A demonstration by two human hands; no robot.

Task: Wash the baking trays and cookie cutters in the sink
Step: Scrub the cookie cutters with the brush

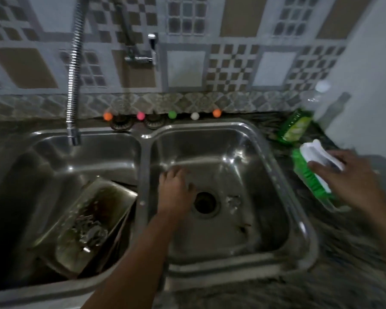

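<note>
A steel double sink fills the view. In its left basin a metal baking tray leans tilted on other trays, with several metal cookie cutters piled inside it. My left hand reaches into the right basin, fingers spread, just left of the drain, holding nothing. Over the counter at the right, my right hand grips the white handle of a green-bristled scrub brush.
A flexible metal faucet hose hangs over the left basin. A green dish-soap pack and a clear plastic bottle stand on the dark counter at the back right. Small coloured balls line the wall behind the sink.
</note>
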